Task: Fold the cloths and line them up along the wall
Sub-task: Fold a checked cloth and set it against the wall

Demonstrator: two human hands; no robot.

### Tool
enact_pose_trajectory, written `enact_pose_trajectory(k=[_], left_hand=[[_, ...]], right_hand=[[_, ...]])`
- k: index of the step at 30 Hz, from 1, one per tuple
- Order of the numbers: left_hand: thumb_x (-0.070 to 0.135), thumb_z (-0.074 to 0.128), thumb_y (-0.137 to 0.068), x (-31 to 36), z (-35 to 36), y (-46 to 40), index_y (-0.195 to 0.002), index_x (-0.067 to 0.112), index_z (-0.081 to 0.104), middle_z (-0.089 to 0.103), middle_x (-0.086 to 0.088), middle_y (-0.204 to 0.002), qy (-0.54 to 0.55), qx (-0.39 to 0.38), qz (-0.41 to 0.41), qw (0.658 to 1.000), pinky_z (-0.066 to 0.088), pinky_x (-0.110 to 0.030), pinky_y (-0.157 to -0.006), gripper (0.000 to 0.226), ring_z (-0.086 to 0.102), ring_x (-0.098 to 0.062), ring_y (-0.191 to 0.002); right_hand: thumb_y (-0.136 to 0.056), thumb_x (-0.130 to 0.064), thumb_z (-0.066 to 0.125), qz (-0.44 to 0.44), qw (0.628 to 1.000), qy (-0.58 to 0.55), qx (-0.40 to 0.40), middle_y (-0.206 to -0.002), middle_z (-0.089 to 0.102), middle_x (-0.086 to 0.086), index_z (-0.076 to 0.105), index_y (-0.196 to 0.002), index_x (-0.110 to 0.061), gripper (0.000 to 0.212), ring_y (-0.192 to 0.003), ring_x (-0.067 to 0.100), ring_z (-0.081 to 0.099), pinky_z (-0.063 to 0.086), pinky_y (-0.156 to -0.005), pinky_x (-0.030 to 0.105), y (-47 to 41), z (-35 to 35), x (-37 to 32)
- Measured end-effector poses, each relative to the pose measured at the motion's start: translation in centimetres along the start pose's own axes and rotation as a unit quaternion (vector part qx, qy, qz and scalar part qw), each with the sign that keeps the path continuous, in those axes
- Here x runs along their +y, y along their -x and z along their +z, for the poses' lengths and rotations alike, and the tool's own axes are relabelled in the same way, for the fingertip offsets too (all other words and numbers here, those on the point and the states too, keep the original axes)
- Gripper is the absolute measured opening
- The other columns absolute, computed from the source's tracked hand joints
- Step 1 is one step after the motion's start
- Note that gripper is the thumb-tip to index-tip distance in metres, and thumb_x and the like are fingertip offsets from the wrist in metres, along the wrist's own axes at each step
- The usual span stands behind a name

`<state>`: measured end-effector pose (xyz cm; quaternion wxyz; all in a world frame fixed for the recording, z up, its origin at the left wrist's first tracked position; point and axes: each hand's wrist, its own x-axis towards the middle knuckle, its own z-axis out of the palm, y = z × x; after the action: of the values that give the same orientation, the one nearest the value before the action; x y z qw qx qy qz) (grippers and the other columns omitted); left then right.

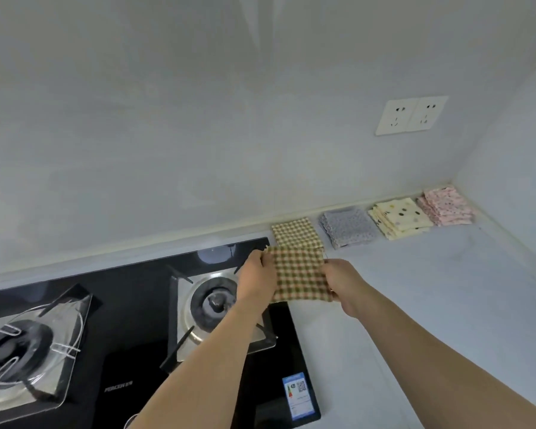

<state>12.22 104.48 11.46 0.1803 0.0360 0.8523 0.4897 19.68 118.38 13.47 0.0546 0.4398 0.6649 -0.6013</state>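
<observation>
Both hands up over the pale grey counter (415, 289), just right of the black glass gas hob (136, 305). Left hand (256, 275) pinching the left edge of a folded brown-and-cream gingham cloth (300, 274), fingers curled round it; right hand (341, 278) gripping the right edge the same way, cloth stretched flat between them and held clear of the surface.

Already against the white wall (198, 134), in a row running right to the corner: another folded gingham cloth (296, 232), a folded grey floral cloth (348, 227), a folded cream dotted cloth (399, 216), a folded pink floral cloth (446, 205).

Likely step: setting the held piece down, probably on top of its gingham twin, since no free space shows between that one and the hob.

To do it well: keep tension even on both edges so the fold stays shut. Lower the far edge first, square to the wall line. Match corners to the cloth beneath before letting go. Release both sides together, then smooth flat with open fingers. Keep clear of the burner grate (217, 301).
</observation>
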Motion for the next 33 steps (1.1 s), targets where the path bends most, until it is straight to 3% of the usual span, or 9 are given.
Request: enact_pose_trajectory(k=[3,7,12,16,20,25,28,30,33], left_hand=[[0.028,0.032,-0.102,2.2,2.8,-3.3,-0.088,0.012,0.050,0.053,-0.001,-0.074,0.010,0.036,-0.010,0.999,0.035,-0.026,-0.053,0.028,0.046,-0.012,-0.062],[0.027,0.032,-0.102,3.7,6.0,-8.0,-0.089,0.007,0.049,0.047,-0.003,-0.067,0.011,0.083,-0.013,0.996,0.031,-0.029,-0.049,0.029,0.039,-0.015,-0.055],[0.027,0.035,-0.103,2.9,8.5,-13.7,-0.077,0.012,0.041,0.043,0.000,-0.065,-0.007,0.118,-0.014,0.993,0.029,-0.030,-0.050,0.030,0.036,-0.014,-0.056],[0.030,0.035,-0.102,0.9,10.0,-17.5,-0.084,0.009,0.047,0.050,-0.002,-0.070,-0.032,0.138,-0.024,0.990,0.033,-0.032,-0.054,0.030,0.044,-0.019,-0.061],[0.031,0.034,-0.102,-1.1,11.4,-19.3,-0.089,0.007,0.048,0.053,-0.003,-0.071,-0.078,0.143,-0.044,0.986,0.037,-0.033,-0.056,0.031,0.047,-0.022,-0.063],[0.029,0.037,-0.099,-0.8,12.4,-18.7,-0.116,0.011,0.045,0.057,-0.009,-0.106,-0.159,0.183,-0.071,0.968,0.041,-0.036,-0.071,0.026,0.055,-0.032,-0.094],[0.026,0.042,-0.095,1.0,13.1,-17.5,-0.129,0.008,0.038,0.044,-0.013,-0.125,-0.283,0.227,-0.037,0.931,0.037,-0.040,-0.077,0.039,0.045,-0.034,-0.108],[0.032,0.040,-0.093,2.6,14.2,-16.9,-0.133,0.013,0.033,0.035,-0.012,-0.134,-0.314,0.202,-0.063,0.925,0.036,-0.043,-0.085,0.045,0.038,-0.033,-0.116],[0.045,0.032,-0.094,4.6,16.4,-16.6,-0.139,0.020,0.026,0.019,-0.009,-0.148,-0.316,0.137,-0.146,0.927,0.029,-0.052,-0.098,0.052,0.025,-0.032,-0.130]], right_hand=[[-0.097,-0.009,0.031,-0.038,0.999,0.018,-0.019,-0.106,0.069,0.012,0.065,-0.115,-0.007,0.037,-0.088,0.022,0.064,0.046,-0.070,0.027,-4.4,-2.3,-1.8],[-0.101,-0.007,0.033,-0.089,0.995,0.010,-0.048,-0.086,0.061,-0.008,0.056,-0.107,-0.022,0.028,-0.074,0.004,0.057,0.042,-0.051,0.015,-9.9,-4.0,-4.2],[-0.097,-0.005,0.036,-0.109,0.991,0.071,-0.031,-0.094,0.066,-0.006,0.060,-0.108,-0.014,0.028,-0.083,0.009,0.063,0.049,-0.062,0.023,-17.0,-2.9,-4.8],[-0.092,-0.003,0.037,-0.134,0.985,0.106,-0.035,-0.099,0.065,-0.002,0.061,-0.112,-0.016,0.034,-0.085,0.012,0.063,0.051,-0.066,0.028,-21.2,-1.7,-4.4],[-0.093,-0.007,0.039,-0.156,0.976,0.145,-0.031,-0.106,0.065,0.001,0.059,-0.115,-0.015,0.031,-0.092,0.017,0.062,0.055,-0.083,0.039,-23.6,-1.0,-3.3],[-0.096,-0.013,0.043,-0.206,0.964,0.169,-0.027,-0.101,0.060,-0.002,0.057,-0.115,-0.014,0.023,-0.079,0.011,0.056,0.047,-0.066,0.026,-23.8,-2.2,-2.8],[-0.097,-0.014,0.044,-0.242,0.956,0.167,0.007,-0.111,0.056,0.000,0.052,-0.128,-0.012,0.032,-0.094,0.016,0.056,0.048,-0.085,0.033,-23.5,-5.4,-4.0],[-0.096,-0.015,0.044,-0.273,0.945,0.176,0.043,-0.127,0.055,0.002,0.049,-0.135,-0.012,0.039,-0.113,0.020,0.055,0.045,-0.097,0.036,-24.3,-8.7,-4.7],[-0.095,-0.016,0.045,-0.278,0.923,0.236,0.126,-0.135,0.049,0.013,0.048,-0.135,-0.009,0.041,-0.120,0.030,0.051,0.042,-0.099,0.039,-27.1,-14.2,-5.0]])
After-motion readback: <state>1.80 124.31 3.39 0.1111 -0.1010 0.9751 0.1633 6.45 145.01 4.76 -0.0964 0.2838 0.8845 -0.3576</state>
